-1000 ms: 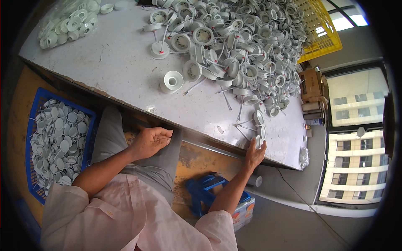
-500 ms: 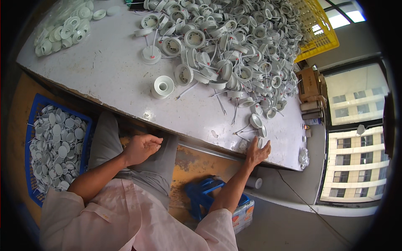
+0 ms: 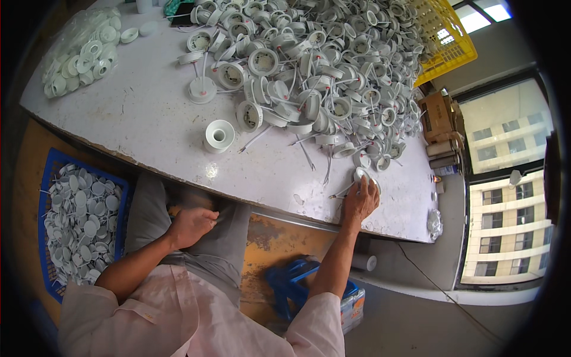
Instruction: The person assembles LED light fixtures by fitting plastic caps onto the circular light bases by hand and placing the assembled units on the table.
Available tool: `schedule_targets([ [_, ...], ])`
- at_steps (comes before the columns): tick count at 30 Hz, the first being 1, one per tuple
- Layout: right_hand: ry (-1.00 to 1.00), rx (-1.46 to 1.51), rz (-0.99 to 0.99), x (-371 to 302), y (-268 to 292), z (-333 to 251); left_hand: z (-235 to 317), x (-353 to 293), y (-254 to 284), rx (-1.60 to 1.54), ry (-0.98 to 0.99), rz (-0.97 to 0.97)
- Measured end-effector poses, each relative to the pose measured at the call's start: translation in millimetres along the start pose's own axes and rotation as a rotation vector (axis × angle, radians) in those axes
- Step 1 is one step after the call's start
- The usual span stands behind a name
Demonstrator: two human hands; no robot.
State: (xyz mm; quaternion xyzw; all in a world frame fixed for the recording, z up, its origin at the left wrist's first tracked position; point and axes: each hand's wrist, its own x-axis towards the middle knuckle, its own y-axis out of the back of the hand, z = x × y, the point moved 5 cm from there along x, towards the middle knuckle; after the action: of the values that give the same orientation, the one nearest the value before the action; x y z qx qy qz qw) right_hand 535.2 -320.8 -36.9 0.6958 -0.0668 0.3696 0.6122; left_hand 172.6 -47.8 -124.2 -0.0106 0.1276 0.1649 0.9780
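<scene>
My right hand (image 3: 360,203) is at the front right part of the table, its fingers bent over a white round lamp housing (image 3: 360,173) with a thin cable. The fingers partly hide this housing and another white rim beside it. Over my lap, my left hand (image 3: 194,226) is closed in a loose fist, with nothing visible in it. A large heap of similar white lamp housings (image 3: 339,107) with cables and small red parts spreads over the table. Apart from the heap stands a white stepped ring-shaped piece (image 3: 219,136).
A blue crate (image 3: 44,220) of white discs with stems stands on the floor at left. On the table (image 3: 148,113) lies a clear bag of white rings (image 3: 86,59). A yellow basket (image 3: 458,56) is behind the heap; a blue stool (image 3: 285,276) is below the table.
My right hand has moved farther onto the table, and its fingers have closed over a lamp housing. My left hand has curled more and dropped slightly. The view has shifted a little.
</scene>
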Motion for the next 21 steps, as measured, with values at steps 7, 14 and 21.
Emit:
schedule_targets([
  [7, -0.056, -0.013, 0.024, 22, -26, 32, -6, 9, -3, -0.066, 0.031, 0.02],
  [14, -0.121, -0.02, -0.007, 44, -38, 67, -11, 14, 0, -0.108, 0.06, 0.037],
  [21, -0.189, -0.043, 0.047, 72, -20, 33, -15, 13, 9, -0.069, 0.064, 0.049],
])
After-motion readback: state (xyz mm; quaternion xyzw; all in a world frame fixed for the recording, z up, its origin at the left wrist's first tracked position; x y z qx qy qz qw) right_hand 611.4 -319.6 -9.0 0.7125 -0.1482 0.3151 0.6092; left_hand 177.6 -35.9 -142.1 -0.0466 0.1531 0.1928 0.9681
